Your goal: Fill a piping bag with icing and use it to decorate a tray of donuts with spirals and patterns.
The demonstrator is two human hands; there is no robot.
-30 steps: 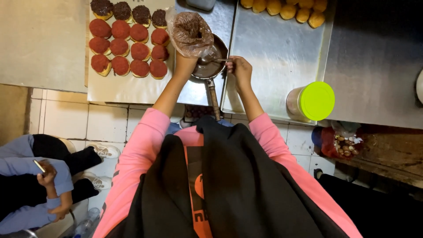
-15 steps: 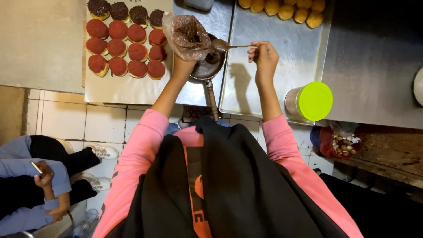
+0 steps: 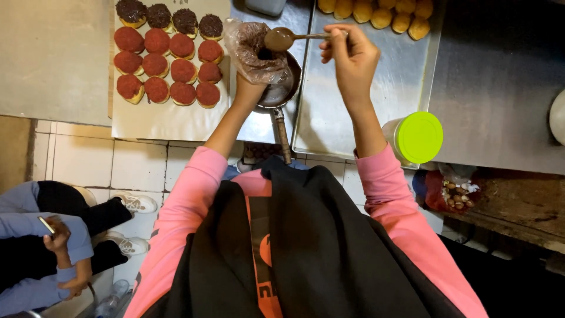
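Gripping a loaded spoon (image 3: 281,39) at top centre, the right hand (image 3: 351,56) hovered over the bag (image 3: 254,52) clutched by the left hand (image 3: 249,91).

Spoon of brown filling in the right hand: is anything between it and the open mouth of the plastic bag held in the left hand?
Nothing visible. The metal spoon loaded with brown filling, in the right hand, hovers at the open mouth of the clear plastic bag that the left hand holds over the small metal saucepan.
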